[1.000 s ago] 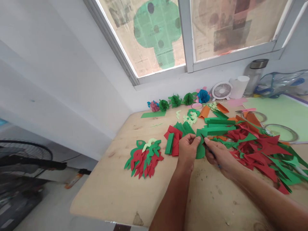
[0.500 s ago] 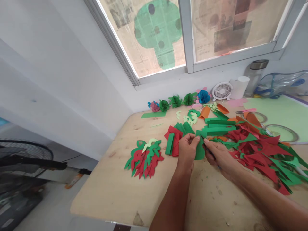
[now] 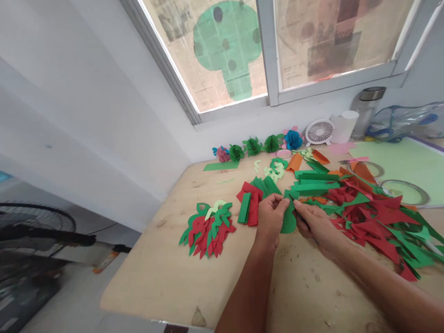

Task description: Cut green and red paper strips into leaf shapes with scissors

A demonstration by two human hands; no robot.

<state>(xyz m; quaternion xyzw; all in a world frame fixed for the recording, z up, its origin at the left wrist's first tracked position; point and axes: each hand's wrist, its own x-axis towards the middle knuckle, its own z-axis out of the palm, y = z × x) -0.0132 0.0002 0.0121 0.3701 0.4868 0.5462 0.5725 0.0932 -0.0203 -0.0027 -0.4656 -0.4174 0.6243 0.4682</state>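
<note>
Between my hands is a piece of green paper [image 3: 288,218] with a curved lower edge. My left hand [image 3: 271,217] pinches its left side between thumb and fingers. At its right edge, my right hand [image 3: 314,221] is closed round a dark tool, mostly hidden under the fingers. Folded red paper [image 3: 255,206] with a green strip [image 3: 244,208] on it lies left of my left hand. Further left sits a pile of cut red and green paper shapes [image 3: 210,229]. Green folded strips [image 3: 314,182] lie behind my right hand.
Red and green scraps [image 3: 385,215] cover the right of the wooden table [image 3: 166,273]. Paper flowers [image 3: 254,145], a small white fan [image 3: 319,132] and a bottle [image 3: 369,111] line the wall. Tape rolls [image 3: 405,192] lie near a pale green sheet [image 3: 416,162].
The green paper has shifted and turned slightly between my hands. My right hand's fingers have moved a little, and the dark tool shows less.
</note>
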